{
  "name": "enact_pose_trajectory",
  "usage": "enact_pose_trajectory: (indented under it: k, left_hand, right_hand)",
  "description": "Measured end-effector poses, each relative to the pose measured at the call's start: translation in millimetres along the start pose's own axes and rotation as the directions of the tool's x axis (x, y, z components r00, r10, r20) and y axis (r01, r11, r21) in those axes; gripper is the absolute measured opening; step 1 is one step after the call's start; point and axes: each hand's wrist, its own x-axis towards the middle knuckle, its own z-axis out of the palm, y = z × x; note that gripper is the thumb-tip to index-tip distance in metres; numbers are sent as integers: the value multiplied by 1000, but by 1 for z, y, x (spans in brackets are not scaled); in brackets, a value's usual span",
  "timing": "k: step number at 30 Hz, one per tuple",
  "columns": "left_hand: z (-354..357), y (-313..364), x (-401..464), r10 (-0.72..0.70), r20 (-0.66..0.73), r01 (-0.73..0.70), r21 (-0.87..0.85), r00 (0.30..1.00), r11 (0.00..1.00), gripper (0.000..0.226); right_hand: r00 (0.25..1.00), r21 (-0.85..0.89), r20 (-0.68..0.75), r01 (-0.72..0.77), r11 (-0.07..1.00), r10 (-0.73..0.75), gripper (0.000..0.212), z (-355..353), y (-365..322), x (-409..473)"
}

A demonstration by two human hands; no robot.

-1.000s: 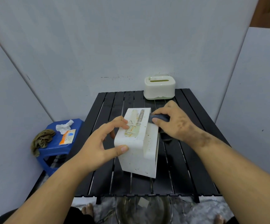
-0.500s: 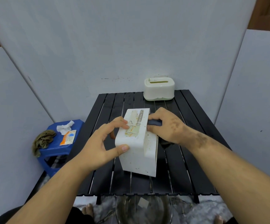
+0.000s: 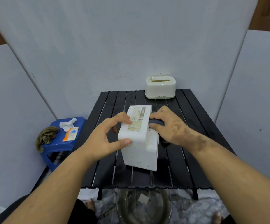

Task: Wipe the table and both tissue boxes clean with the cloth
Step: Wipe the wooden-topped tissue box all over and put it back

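Note:
A white speckled tissue box (image 3: 139,151) with a label on top stands tilted in the middle of the black slatted table (image 3: 194,126). My left hand (image 3: 108,136) grips its left side, thumb on the near face. My right hand (image 3: 168,126) presses a dark cloth (image 3: 156,122) against the box's right side; most of the cloth is hidden under my palm. A second, cream tissue box (image 3: 161,88) sits at the table's back edge, apart from both hands.
A blue stool (image 3: 58,143) stands left of the table with an olive rag (image 3: 46,136), a crumpled tissue (image 3: 67,124) and an orange packet (image 3: 71,134) on it. A glass bowl (image 3: 143,206) sits on the floor below the table's front edge. Grey panels enclose the table.
My right hand with the cloth has slid nearer along the box's right side, toward me. The left hand keeps its grip and the box has barely moved.

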Motion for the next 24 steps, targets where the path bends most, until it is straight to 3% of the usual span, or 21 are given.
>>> enact_pose_trajectory:
  k: [4,9,12,17,24]
  left_hand:
    - [0,-2,-1,4,-3,-4,5,1000,1000,54]
    - [3,-2,-2,-10,-2,10,-31,1000,999,56]
    - [2,-3,1,7,12,-7,-28,1000,1000,57]
    - [-1,-5,1,14,11,-14,-2,1000,1000,58]
    - [-2,-2,-1,-2,13,2,-13,1000,1000,58]
  right_hand:
    - [1000,-3,4,7,1000,-7,20,-25,12,-14]
    - [992,33,109,58,998,-61,26,-31,13,-34]
    - [996,46,34,85,995,-86,28,-7,-3,-36]
    - [992,83,-125,8,997,3,26,4,-10,-28]
    - [996,130,-87,18,991,-7,26,11,-15,-27]
